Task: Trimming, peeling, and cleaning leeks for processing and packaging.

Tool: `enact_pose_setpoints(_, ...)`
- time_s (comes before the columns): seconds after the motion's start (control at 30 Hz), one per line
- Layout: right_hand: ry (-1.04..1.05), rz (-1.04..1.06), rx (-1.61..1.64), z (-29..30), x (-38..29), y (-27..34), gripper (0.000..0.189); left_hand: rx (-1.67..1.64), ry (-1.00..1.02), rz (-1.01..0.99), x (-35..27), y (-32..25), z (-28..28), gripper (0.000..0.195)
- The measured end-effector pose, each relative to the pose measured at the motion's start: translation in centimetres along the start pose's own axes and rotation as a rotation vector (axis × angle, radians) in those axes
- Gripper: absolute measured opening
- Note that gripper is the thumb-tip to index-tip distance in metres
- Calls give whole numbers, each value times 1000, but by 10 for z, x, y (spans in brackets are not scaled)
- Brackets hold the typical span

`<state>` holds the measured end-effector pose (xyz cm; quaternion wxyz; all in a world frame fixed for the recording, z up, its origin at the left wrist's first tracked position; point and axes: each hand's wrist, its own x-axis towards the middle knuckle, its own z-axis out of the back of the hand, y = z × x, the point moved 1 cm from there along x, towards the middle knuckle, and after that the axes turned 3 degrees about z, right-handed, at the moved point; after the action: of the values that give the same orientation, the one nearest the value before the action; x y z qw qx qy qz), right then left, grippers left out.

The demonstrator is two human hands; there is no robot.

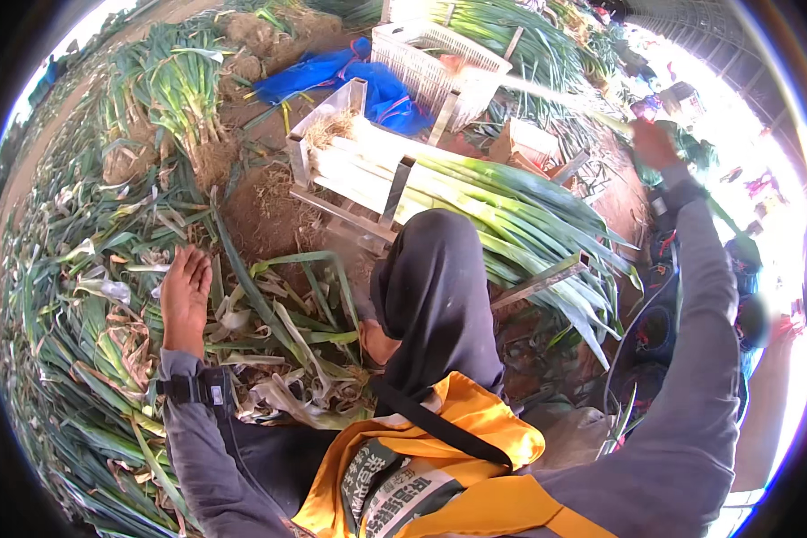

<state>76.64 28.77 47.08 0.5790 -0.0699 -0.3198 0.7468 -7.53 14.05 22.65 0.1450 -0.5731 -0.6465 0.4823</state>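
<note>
My right hand point(655, 144) is raised at the upper right, closed round a leek point(551, 97) whose pale stalk points left, blurred, across the white crate. Its green leaves trail below the hand. At the left, my left hand point(187, 289) hovers over a heap of leaf scraps and holds nothing; its fingers lie near each other but are not curled in. Between my hands, a pile of trimmed leeks point(430, 178) lies in a metal frame point(395, 191), white ends to the left, green leaves spread to the right. Dry roots point(333, 129) lie at the frame's left end.
A white plastic crate point(437, 64) and a blue mesh cloth point(376, 91) lie beyond the frame. Untrimmed leeks with earthy roots point(188, 121) stand at upper left. Stripped leaves point(296, 397) cover the ground at left. My bent knee point(440, 269) is against the frame's near side.
</note>
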Motion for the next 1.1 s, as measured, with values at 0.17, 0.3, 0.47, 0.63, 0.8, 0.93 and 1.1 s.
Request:
enact_pose_setpoints(0.17,389,225,60,-60,-2,123,17,65,-24,9,-10,1,4,38)
enact_pose_setpoints(0.3,425,265,176,-99,31,182,19,122,-56,9,-16,6,6,40)
enact_pose_setpoints(0.47,439,388,243,-150,93,239,19,190,-117,38,-34,8,-15,41)
enact_pose_setpoints(0.63,363,317,295,-190,114,278,11,222,-71,113,-39,11,-18,39)
enact_pose_setpoints(0.8,184,510,323,-238,97,256,37,214,-94,154,-24,20,-23,38)
enact_pose_setpoints(0.93,265,381,325,-215,84,294,28,178,-31,167,-24,24,-39,35)
enact_pose_setpoints(1.1,250,332,461,-175,76,287,19,259,-41,205,-13,31,-60,26)
